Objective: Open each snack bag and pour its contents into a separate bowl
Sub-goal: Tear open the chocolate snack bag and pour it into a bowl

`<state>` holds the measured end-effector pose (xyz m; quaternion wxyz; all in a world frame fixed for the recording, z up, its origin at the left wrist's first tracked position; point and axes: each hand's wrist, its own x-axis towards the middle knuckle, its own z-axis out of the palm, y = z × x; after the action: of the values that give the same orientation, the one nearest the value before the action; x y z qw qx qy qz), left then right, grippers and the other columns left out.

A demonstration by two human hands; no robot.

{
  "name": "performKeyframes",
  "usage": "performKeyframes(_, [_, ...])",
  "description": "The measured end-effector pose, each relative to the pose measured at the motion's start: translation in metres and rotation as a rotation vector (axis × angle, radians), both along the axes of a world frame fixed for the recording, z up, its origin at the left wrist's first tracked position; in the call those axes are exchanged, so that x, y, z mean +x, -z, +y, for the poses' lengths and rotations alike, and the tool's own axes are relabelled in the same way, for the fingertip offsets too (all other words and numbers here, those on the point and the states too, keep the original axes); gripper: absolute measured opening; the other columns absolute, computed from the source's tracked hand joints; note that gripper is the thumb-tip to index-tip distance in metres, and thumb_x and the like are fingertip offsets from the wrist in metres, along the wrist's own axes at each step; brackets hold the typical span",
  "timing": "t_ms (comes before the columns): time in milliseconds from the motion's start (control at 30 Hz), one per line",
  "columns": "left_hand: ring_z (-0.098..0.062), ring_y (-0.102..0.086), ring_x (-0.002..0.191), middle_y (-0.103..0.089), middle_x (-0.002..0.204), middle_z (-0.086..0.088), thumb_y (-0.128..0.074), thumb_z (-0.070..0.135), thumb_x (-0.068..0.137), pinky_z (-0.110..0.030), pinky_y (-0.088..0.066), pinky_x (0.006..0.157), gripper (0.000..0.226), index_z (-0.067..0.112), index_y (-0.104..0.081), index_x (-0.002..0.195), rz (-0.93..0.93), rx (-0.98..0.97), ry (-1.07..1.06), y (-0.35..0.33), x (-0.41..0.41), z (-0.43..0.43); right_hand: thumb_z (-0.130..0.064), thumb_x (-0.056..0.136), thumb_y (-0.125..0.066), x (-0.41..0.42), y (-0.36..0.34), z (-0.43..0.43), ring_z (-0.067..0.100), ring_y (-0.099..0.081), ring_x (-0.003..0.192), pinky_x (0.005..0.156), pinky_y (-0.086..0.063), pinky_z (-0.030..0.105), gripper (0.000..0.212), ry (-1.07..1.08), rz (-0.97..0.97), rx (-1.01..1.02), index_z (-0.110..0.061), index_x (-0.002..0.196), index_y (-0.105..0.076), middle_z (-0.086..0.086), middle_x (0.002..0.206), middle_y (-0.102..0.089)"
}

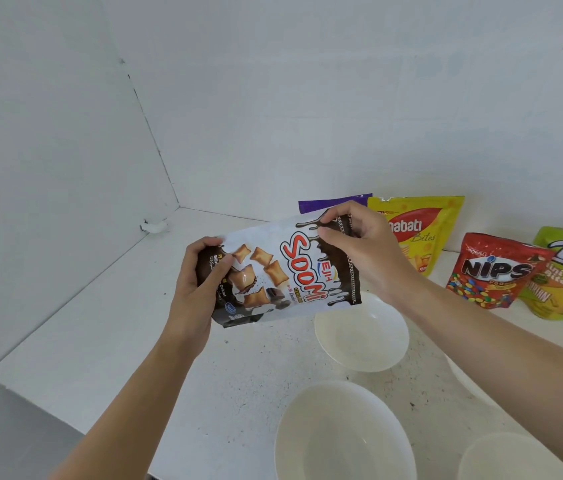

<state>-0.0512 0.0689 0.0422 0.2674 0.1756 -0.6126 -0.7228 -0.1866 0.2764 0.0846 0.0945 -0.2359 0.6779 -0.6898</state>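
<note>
Four bags [501, 271] behind bowls [361, 336], along wall [307, 98].

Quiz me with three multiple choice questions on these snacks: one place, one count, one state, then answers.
1. Where stands the red Nips candy pouch? A) in a bowl B) between the yellow Nabati pouch and the green snack pouch C) on the floor
2. How many pouches stand along the white wall? A) two B) six C) four
3. The white-and-brown Soomi cereal pouch is A) held in both hands B) lying flat C) in a bowl
B: yellow and green flank it. C: purple pouch, yellow, red, green. A: left hand grips one end, right hand pinches the other.
</note>
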Motion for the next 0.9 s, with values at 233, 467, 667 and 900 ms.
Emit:
performKeyframes(233, [-0.018, -0.067, 0.109, -0.064, 0.120, 0.008, -0.062, 0.016, 0.099, -0.036, -0.061, 0.071, 0.025, 0.026, -0.059, 0.121, -0.023, -0.166, -0.028, -0.006, -0.002, 0.000, -0.003, 0.087, -0.072, 0.001, 0.015, 0.008, 0.029, -0.074, 0.088, 0.077, -0.061, 0.047, 0.013, 0.036, -0.088, -0.021, -0.008, 0.096, -0.064, 0.017, 0.096, -0.074])
performKeyframes(467, [-0.020, -0.065, 0.112, -0.064, 0.109, 0.019, -0.066, 0.018, 0.097, -0.046, -0.059, 0.092, 0.024, 0.029, -0.061, 0.117, -0.056, -0.340, -0.021, -0.014, -0.001, 0.005, -0.001, 0.088, -0.071, 0.005, 0.035, 0.015, 0.034, -0.072, 0.091, 0.079, -0.060, 0.050, 0.018, 0.067, -0.143, -0.031, -0.017, 0.087, -0.063, 0.020, 0.097, -0.073])
performKeyframes(667, [-0.012, -0.065, 0.105, -0.062, 0.108, 0.017, -0.065, 0.019, 0.098, -0.047, -0.061, 0.089, 0.023, 0.032, -0.061, 0.116, -0.089, -0.377, -0.019, -0.017, -0.003, 0.009, 0.000, 0.088, -0.070, 0.007, 0.041, 0.018, 0.029, -0.073, 0.090, 0.072, -0.060, 0.040, 0.015, 0.084, -0.179, -0.037, -0.011, 0.092, -0.061, 0.020, 0.101, -0.072])
performKeyframes(900, [-0.025, -0.065, 0.113, -0.062, 0.112, 0.012, -0.066, 0.021, 0.097, -0.060, -0.058, 0.086, 0.023, 0.037, -0.062, 0.112, -0.123, -0.371, 0.003, -0.018, -0.002, 0.012, -0.001, 0.088, -0.070, 0.009, 0.046, 0.022, 0.030, -0.073, 0.091, 0.071, -0.060, 0.038, 0.015, 0.083, -0.205, -0.038, -0.013, 0.090, -0.061, 0.022, 0.105, -0.070])
